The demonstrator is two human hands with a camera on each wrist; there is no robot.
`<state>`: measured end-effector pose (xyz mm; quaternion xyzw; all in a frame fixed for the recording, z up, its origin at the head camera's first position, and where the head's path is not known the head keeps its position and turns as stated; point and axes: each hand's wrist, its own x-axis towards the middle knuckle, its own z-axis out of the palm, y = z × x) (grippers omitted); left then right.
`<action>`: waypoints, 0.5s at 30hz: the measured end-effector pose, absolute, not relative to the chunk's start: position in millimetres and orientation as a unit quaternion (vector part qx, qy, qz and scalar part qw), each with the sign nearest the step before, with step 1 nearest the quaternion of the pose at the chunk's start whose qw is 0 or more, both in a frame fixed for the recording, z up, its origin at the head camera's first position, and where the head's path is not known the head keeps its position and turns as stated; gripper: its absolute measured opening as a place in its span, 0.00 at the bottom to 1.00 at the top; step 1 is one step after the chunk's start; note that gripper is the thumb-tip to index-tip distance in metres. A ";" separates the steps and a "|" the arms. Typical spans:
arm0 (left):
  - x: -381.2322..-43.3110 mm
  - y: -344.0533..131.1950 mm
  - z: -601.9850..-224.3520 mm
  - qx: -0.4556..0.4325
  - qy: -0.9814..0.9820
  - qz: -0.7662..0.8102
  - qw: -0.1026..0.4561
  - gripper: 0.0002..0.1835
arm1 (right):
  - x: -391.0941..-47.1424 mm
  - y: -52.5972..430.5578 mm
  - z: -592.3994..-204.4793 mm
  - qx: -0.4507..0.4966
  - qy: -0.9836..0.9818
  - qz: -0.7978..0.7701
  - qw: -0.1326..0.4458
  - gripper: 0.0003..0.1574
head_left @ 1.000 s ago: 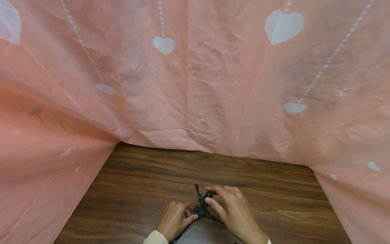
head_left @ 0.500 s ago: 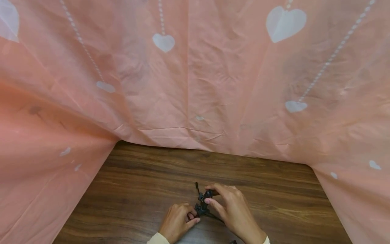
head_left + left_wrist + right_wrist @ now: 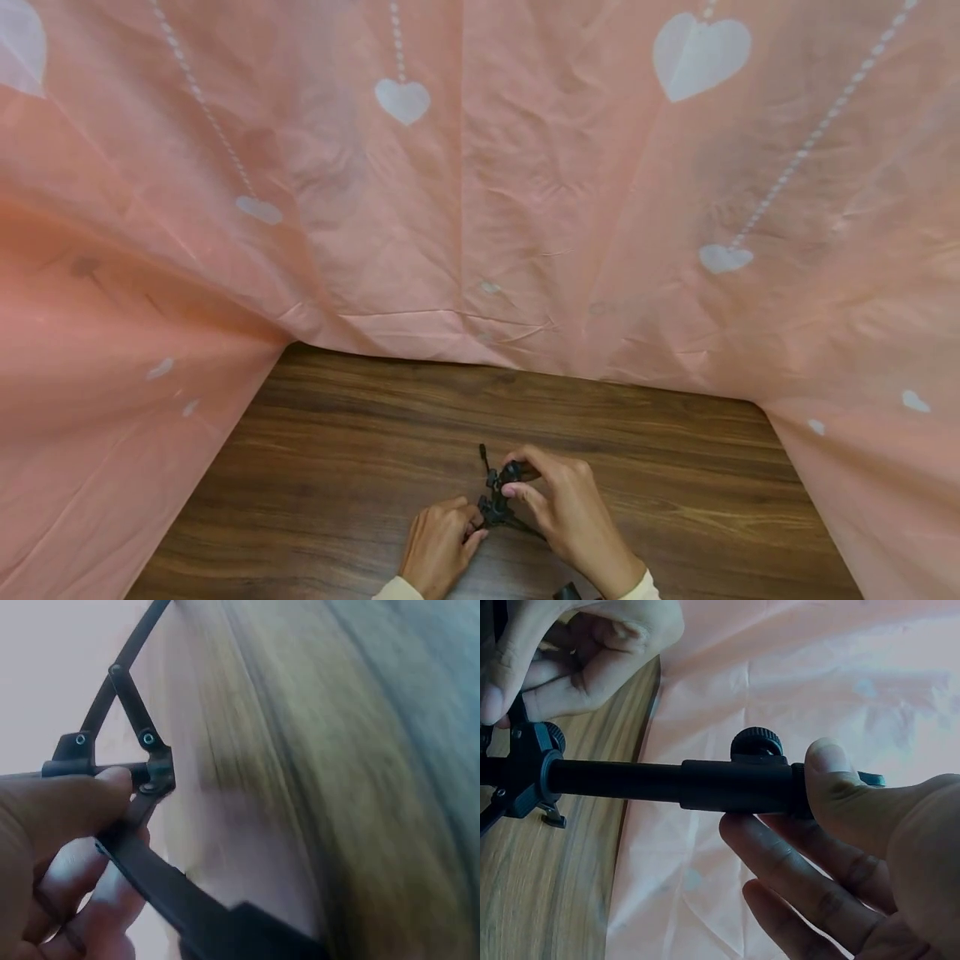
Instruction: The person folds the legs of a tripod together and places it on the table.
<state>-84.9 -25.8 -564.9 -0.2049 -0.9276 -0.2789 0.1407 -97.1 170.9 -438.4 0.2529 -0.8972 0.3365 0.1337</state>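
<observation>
A small black tripod [image 3: 497, 508] stands over the wooden table in the head view, with a thin pan handle [image 3: 483, 454] sticking out from its upper part. My right hand [image 3: 573, 508] holds the top end of the tripod between thumb and fingers. In the right wrist view, the centre column [image 3: 622, 778] runs from this grip down to the leg hub [image 3: 529, 769], past a ribbed knob [image 3: 757, 741]. Low on the tripod, my left hand [image 3: 442, 537] pinches it near the hinged leg braces [image 3: 135, 709], as the left wrist view shows; one leg [image 3: 172, 892] passes beside the fingers.
A pink sheet [image 3: 525, 208] printed with white hearts hangs behind the brown wood-grain table [image 3: 337, 450] and along both its sides. At the bottom edge, a dark object [image 3: 567, 592] lies close to my right wrist, mostly out of frame.
My left hand has shifted slightly right and turned at the tripod's base; the leg seen below it earlier is now hidden. My right hand keeps its hold. The dark object near the bottom edge shows more.
</observation>
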 end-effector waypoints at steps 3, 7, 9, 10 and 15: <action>-83.6 -24.5 -565.6 -0.203 -0.928 -0.268 0.158 0.11 | -97.5 170.9 -439.1 0.255 -0.896 0.339 0.134 0.17; -82.0 -23.4 -566.7 -0.204 -0.931 -0.255 0.164 0.09 | -97.4 171.0 -440.3 0.259 -0.894 0.338 0.142 0.16; -81.5 -23.4 -567.1 -0.206 -0.931 -0.251 0.166 0.09 | -97.6 170.7 -440.8 0.263 -0.892 0.336 0.146 0.16; -81.3 -23.4 -567.7 -0.207 -0.931 -0.248 0.170 0.09 | -97.6 170.4 -441.0 0.265 -0.892 0.335 0.148 0.16; -80.5 -23.1 -572.7 -0.214 -0.924 -0.236 0.210 0.09 | -97.2 169.4 -441.4 0.271 -0.891 0.327 0.161 0.17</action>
